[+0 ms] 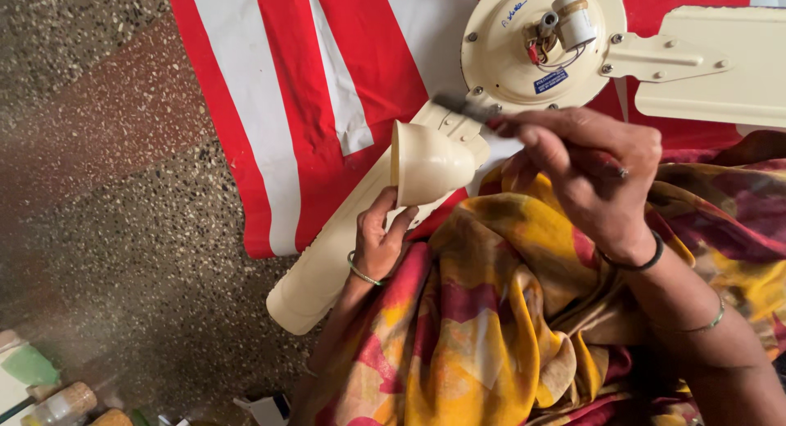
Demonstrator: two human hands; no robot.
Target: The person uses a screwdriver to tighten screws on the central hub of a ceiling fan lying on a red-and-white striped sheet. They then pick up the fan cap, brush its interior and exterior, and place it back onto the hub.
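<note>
Fan parts on the floor, both hands busy.
I see left hand (378,244) closed on cream cup (427,162), held over a fan blade (336,254); right hand (591,176) pinches a brush (468,109) just beside fan motor (536,45).

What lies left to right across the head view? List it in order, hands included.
Small bottles → speckled floor → left hand → cream cup-shaped cover that it holds → right hand gripping a dark brush → cream fan blade.
</note>
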